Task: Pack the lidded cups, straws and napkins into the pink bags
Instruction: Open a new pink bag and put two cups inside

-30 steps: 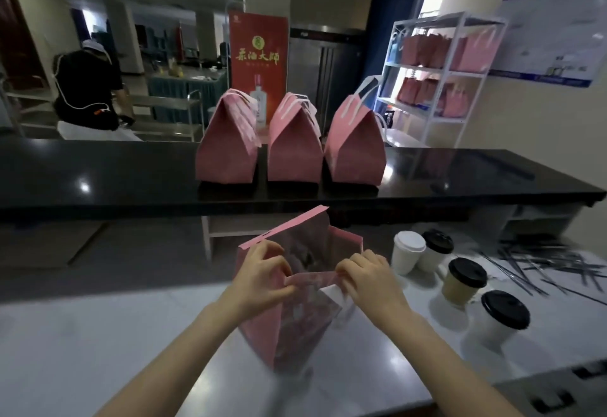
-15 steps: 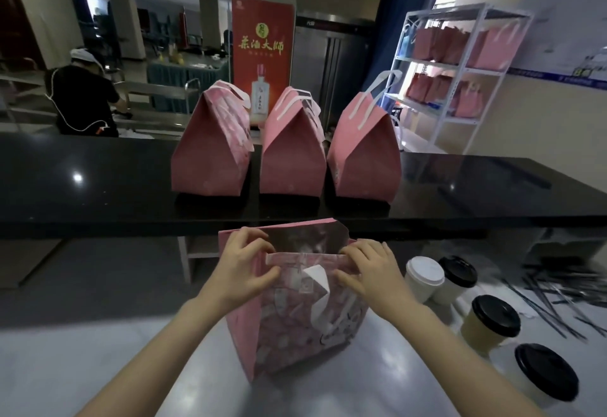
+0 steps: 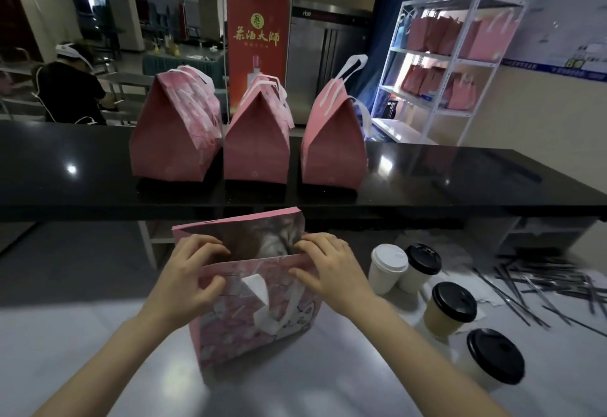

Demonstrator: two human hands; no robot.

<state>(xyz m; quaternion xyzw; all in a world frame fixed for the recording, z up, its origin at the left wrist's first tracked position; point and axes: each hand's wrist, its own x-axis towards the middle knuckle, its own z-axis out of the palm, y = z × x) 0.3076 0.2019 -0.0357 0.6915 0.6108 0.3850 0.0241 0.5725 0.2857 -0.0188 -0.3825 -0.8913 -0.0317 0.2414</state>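
A pink patterned paper bag (image 3: 243,328) stands upright on the grey counter in front of me, its mouth spread apart. My left hand (image 3: 187,275) pinches the near rim at the left corner. My right hand (image 3: 328,268) pinches the same rim at the right corner. A white handle hangs down the bag's front. Right of the bag stand several lidded cups: a white-lidded cup (image 3: 387,267) and black-lidded cups (image 3: 422,265) (image 3: 451,308) (image 3: 494,359). Dark straws (image 3: 538,288) lie scattered at the far right. I cannot see into the bag.
Three closed pink bags (image 3: 174,130) (image 3: 258,140) (image 3: 333,140) stand in a row on the black raised counter (image 3: 460,183) behind. A white shelf (image 3: 456,55) at the back right holds more pink bags. A person in black sits at the back left.
The bag has been turned upright and squared to face me, and both hands have pulled its mouth wider. The view has moved closer to the counter.
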